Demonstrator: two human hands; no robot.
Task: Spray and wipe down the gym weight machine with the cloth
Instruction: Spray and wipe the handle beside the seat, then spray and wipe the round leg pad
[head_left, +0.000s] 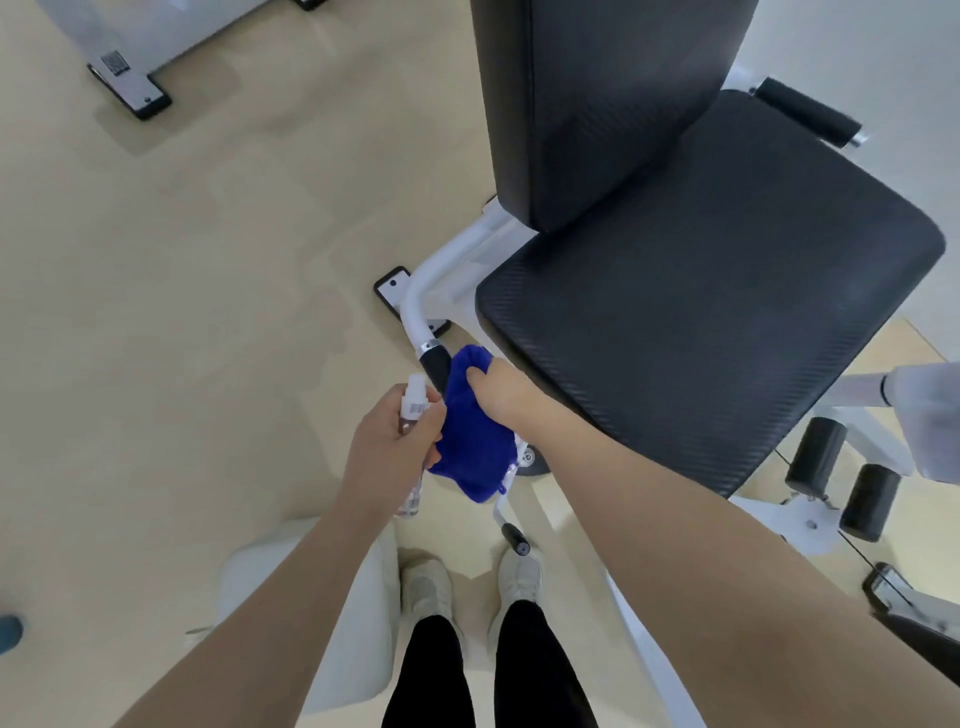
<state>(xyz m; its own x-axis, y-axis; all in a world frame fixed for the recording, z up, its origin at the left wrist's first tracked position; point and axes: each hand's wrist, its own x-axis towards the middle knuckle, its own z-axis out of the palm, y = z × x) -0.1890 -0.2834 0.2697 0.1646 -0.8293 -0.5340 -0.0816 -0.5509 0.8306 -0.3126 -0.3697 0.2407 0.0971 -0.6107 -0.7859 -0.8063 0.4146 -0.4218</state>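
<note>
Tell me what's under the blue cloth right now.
The blue cloth, gripped by the right hand, wraps the machine's black handle grip. Only the grip's upper end shows; the rest is covered.

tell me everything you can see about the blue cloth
The blue cloth is a deep royal blue, soft and thick like microfibre, bunched rather than spread flat. The right hand grips its upper part and wraps it over the black grip of the machine's white side handle, left of the seat. Its lower end hangs loose. The left hand, holding the spray bottle, touches its left edge.
</note>
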